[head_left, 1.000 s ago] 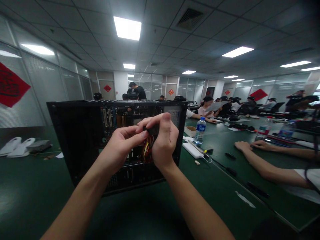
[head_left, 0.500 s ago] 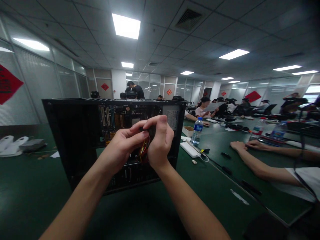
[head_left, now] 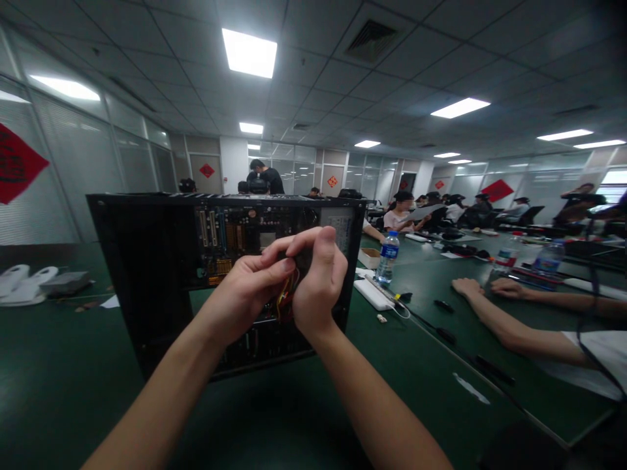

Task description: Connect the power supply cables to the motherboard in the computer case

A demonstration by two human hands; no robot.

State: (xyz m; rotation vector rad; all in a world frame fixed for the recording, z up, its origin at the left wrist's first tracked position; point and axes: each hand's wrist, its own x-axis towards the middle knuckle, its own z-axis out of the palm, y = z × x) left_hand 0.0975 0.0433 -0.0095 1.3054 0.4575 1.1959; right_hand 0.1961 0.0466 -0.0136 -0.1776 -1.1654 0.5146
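Observation:
An open black computer case stands on the table before me, its inside facing me. In it are a motherboard with pale slots and a silver-grey power supply at the upper right. In front of the opening, my left hand pinches the upper end of a bundle of red, yellow and black cables. Curled round the same bundle from the other side is my right hand, its fingertips meeting the left ones, thumb raised. My fingers mostly hide the bundle's dark end.
Right of the case are a water bottle, a white power strip, a small box and black cables. Another person's forearms rest on the green table. White objects and a grey block lie left.
The whole view has shifted slightly, with the scene a little further right and down. Both hands keep their hold on the cables, almost unchanged.

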